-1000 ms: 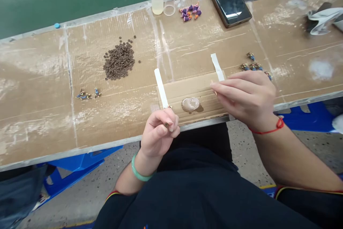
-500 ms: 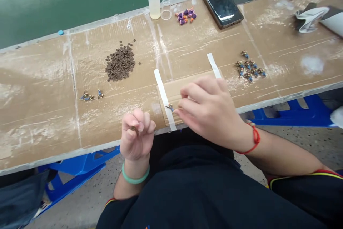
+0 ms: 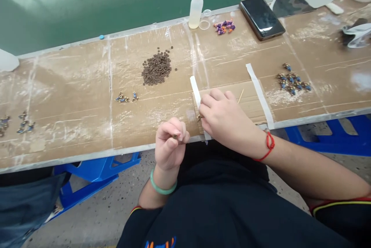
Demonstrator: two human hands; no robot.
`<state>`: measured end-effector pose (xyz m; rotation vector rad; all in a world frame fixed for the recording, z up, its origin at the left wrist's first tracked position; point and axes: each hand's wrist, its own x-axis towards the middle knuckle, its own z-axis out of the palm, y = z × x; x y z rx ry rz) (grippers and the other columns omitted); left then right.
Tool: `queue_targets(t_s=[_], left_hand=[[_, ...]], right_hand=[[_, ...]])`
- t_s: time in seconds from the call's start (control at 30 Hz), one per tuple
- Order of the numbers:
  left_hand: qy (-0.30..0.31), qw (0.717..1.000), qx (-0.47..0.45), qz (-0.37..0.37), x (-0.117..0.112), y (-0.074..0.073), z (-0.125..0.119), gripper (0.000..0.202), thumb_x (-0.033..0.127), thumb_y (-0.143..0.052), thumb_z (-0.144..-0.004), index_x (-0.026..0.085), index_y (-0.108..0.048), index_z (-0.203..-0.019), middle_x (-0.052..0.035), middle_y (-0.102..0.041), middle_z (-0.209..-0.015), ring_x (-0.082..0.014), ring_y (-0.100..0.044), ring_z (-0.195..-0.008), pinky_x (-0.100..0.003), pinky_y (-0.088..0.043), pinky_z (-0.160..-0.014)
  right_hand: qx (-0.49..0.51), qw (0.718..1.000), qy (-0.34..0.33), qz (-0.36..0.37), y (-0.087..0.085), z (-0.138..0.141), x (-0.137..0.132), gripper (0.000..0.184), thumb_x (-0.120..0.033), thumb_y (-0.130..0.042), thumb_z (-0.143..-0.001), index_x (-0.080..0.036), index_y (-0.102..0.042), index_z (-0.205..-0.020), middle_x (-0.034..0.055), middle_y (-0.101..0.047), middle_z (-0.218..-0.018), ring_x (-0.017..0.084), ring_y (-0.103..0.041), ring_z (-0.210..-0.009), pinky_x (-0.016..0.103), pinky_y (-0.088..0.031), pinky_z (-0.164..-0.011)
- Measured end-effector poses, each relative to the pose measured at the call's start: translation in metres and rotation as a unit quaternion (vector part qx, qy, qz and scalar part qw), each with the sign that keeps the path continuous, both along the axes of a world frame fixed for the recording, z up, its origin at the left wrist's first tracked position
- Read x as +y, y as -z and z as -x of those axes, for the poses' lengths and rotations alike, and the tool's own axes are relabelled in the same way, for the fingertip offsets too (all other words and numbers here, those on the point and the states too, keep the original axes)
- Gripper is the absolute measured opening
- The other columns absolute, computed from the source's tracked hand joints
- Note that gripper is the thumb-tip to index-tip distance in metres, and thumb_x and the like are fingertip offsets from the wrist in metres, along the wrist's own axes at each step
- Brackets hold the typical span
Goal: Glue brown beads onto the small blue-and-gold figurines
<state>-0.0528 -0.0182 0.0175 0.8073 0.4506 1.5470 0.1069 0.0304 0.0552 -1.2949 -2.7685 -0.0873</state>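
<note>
My left hand is raised near the table's front edge, thumb and fingers pinching a small brown disc. My right hand is lowered over a taped piece of cardboard, its fingers closed around a tiny blue-and-gold figurine beside the left tape strip. Only a bit of the figurine shows past the fingertips. A thin wooden stick shows behind my right hand; its lower end is hidden.
Brown discs form a pile left of the cardboard. Blue-and-gold figurines lie in groups at left, far left and right. Along the back are a dropper bottle, purple-and-orange pieces and a phone.
The view has shifted left, so the table contents appear farther right. My right hand has come down onto the figurine, and the wooden stick has come into sight. My left hand still pinches the disc.
</note>
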Motion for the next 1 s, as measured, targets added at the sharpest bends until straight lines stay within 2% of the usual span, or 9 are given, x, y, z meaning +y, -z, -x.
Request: queue_targets(t_s=[0.1, 0.23, 0.5, 0.63, 0.77, 0.9, 1.0], left_hand=[[-0.011, 1.0, 0.007, 0.004, -0.001, 0.001, -0.001, 0.026, 0.04, -0.075, -0.085, 0.022, -0.061, -0.073, 0.0058, -0.031, -0.064, -0.0066, -0.02, -0.05, -0.018, -0.026, -0.044], [-0.022, 1.0, 0.011, 0.011, -0.002, 0.001, 0.002, 0.025, 0.041, -0.075, -0.085, 0.022, -0.062, -0.073, 0.0057, -0.031, -0.064, -0.0069, -0.02, -0.05, -0.018, -0.026, -0.044], [-0.043, 0.999, 0.012, 0.005, -0.003, 0.001, 0.014, 0.021, 0.037, -0.076, -0.085, 0.022, -0.065, -0.076, 0.0057, -0.031, -0.064, -0.0072, -0.02, -0.051, -0.019, -0.026, -0.044], [-0.046, 0.999, 0.012, 0.011, -0.005, 0.004, 0.015, 0.022, 0.038, -0.076, -0.085, 0.022, -0.064, -0.075, 0.0053, -0.033, -0.065, -0.0074, -0.021, -0.051, -0.019, -0.027, -0.044], [-0.041, 0.999, 0.005, 0.0, -0.005, 0.006, 0.016, 0.019, 0.036, -0.075, -0.086, 0.021, -0.066, -0.077, 0.0055, -0.032, -0.066, -0.0068, -0.02, -0.051, -0.018, -0.027, -0.044], [-0.041, 0.999, 0.0, -0.008, -0.005, 0.007, 0.017, 0.013, 0.034, -0.074, -0.087, 0.022, -0.071, -0.083, 0.0055, -0.032, -0.067, -0.0065, -0.022, -0.052, -0.017, -0.028, -0.046], [-0.044, 0.999, 0.0, -0.011, -0.005, 0.007, 0.016, 0.011, 0.034, -0.074, -0.088, 0.023, -0.072, -0.085, 0.0055, -0.032, -0.067, -0.0064, -0.022, -0.052, -0.016, -0.029, -0.046]], right_hand=[[0.008, 1.0, -0.021, -0.014, 0.005, 0.002, -0.001, 0.017, -0.004, -0.058, -0.084, -0.017, -0.059, -0.073, 0.009, -0.059, -0.077, 0.025, -0.042, -0.08, 0.036, -0.023, -0.069], [0.01, 0.999, -0.039, -0.004, 0.006, 0.004, -0.002, 0.019, 0.0, -0.057, -0.081, -0.017, -0.057, -0.073, 0.0084, -0.058, -0.074, 0.024, -0.043, -0.077, 0.035, -0.022, -0.068], [0.036, 0.995, -0.052, 0.08, -0.005, 0.0, 0.005, 0.015, -0.002, -0.055, -0.087, -0.015, -0.062, -0.087, 0.0086, -0.061, -0.091, 0.024, -0.046, -0.086, 0.034, -0.027, -0.07], [0.024, 0.988, -0.076, 0.134, -0.003, 0.003, 0.012, 0.012, -0.006, -0.057, -0.091, -0.015, -0.063, -0.085, 0.0095, -0.061, -0.092, 0.025, -0.047, -0.09, 0.034, -0.027, -0.071], [0.019, 0.991, -0.067, 0.114, 0.003, 0.005, 0.011, 0.015, -0.002, -0.054, -0.09, -0.014, -0.061, -0.084, 0.0096, -0.06, -0.092, 0.026, -0.048, -0.091, 0.035, -0.029, -0.072], [0.098, 0.983, -0.09, 0.124, 0.009, 0.002, 0.007, 0.017, -0.003, -0.048, -0.092, -0.015, -0.055, -0.083, 0.0075, -0.057, -0.083, 0.022, -0.048, -0.081, 0.033, -0.035, -0.073], [0.206, 0.959, -0.1, 0.166, 0.007, -0.001, 0.005, 0.016, -0.007, -0.045, -0.096, -0.016, -0.052, -0.084, 0.0043, -0.055, -0.079, 0.018, -0.049, -0.075, 0.03, -0.039, -0.071]])
